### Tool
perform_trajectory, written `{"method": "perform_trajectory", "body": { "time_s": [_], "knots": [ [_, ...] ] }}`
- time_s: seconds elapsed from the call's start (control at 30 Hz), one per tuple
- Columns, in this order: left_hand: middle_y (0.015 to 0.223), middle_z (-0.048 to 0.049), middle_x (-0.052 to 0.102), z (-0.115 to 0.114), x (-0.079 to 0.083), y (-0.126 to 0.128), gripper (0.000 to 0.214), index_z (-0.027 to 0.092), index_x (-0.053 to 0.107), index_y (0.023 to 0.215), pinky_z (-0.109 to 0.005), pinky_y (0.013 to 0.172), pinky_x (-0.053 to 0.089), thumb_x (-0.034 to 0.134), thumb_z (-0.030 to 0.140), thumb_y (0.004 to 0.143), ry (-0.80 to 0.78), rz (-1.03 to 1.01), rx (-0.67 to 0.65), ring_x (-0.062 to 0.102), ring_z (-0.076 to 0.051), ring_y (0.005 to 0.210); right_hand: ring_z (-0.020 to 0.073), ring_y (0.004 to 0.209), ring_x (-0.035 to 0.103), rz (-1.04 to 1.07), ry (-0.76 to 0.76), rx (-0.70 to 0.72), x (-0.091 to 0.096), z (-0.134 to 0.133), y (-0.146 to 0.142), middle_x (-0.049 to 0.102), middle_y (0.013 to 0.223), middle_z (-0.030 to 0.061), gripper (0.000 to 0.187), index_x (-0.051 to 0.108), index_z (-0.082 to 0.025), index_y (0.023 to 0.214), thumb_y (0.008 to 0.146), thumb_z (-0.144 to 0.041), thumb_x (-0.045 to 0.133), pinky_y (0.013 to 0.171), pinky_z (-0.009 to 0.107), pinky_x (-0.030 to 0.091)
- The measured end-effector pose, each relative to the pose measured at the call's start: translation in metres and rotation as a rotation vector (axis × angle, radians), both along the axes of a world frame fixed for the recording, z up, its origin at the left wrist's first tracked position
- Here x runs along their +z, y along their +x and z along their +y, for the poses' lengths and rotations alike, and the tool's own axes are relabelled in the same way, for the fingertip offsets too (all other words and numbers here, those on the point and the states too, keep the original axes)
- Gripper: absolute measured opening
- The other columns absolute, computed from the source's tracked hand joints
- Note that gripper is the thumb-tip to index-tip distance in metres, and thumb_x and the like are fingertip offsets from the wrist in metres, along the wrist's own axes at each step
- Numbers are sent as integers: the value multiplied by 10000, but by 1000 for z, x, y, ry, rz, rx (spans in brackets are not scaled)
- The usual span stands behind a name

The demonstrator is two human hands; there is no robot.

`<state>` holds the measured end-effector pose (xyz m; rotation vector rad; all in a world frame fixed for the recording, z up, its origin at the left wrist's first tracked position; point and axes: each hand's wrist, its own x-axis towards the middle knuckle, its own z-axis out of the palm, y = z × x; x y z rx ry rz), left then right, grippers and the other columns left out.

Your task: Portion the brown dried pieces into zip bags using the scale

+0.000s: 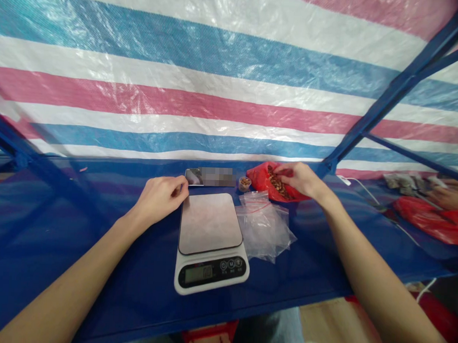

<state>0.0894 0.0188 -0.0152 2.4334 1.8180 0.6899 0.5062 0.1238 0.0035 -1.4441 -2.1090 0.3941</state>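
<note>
- Right hand (293,178) is down in the red plastic bag (268,185), fingers curled and pinched closed over a clump of brown pieces (276,183): it looks like a firm hold on a few of them!
- Left hand (158,199) hovers just past the corner of the digital kitchen scale (209,241), fingertips drawn together; whether anything's in that pinch, I can't tell from here.
- Biggest risk: the loose pieces! A pinch carried across from the right hand could shed bits onto the blue table, especially if the fingers loosen over the gap.
- Watch that left hand too: a knock on the scale's steel platform (208,223) could shift it and upset any reading.
- The clear zip bag (263,227) lies slack just below the right hand, its mouth not held open, so pieces could easily miss it.
- The small cup of brown pieces (245,184) sits left of the right hand, close enough for a wrist to tip it.
- Surface: a blue table (79,271), with a smartphone (194,177) beyond the left hand.
- Room: a striped tarp (232,91) hangs on a blue metal frame (400,87); off to the right, a co-worker's hand (449,199) works near another red bag (424,221).
</note>
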Motion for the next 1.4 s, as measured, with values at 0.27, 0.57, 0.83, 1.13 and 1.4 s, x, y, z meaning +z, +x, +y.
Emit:
{"method": "perform_trajectory", "body": {
  "time_s": [0.27,0.57,0.83,1.13,1.4],
  "knots": [
    [668,8,651,0,1,-1,268,217,628,770,-282,649,340,452,338,932,-3,-2,20,584,-151,620,254,941,692,-178,125,156,-32,8,-7,728,1089,119,221,714,-206,1047,863,-136,612,864,363,552],
    [673,9,653,0,2,-2,257,218,629,783,-281,642,326,455,347,921,-20,-1,31,572,-148,612,227,804,664,-110,223,213,-15,4,-12,712,876,73,165,685,-205,803,845,-96,569,790,333,510],
    [646,7,634,-2,6,1,272,220,624,760,-281,636,313,444,360,910,-31,-3,45,550,-148,589,230,804,679,-99,266,188,-3,-2,-13,716,873,72,147,733,-197,814,866,-126,616,801,346,508],
    [648,13,636,-1,4,-1,262,221,614,766,-285,637,317,444,356,913,-32,7,37,544,-144,575,232,821,702,-42,269,131,2,-6,-14,741,904,73,110,748,-195,823,859,-136,662,832,351,516],
    [631,15,629,0,4,-1,277,221,622,760,-283,627,320,442,353,925,-15,21,33,547,-141,564,210,747,682,-15,262,111,7,-7,-13,741,817,54,136,742,-195,736,802,-94,680,771,338,514]
  ]
}}
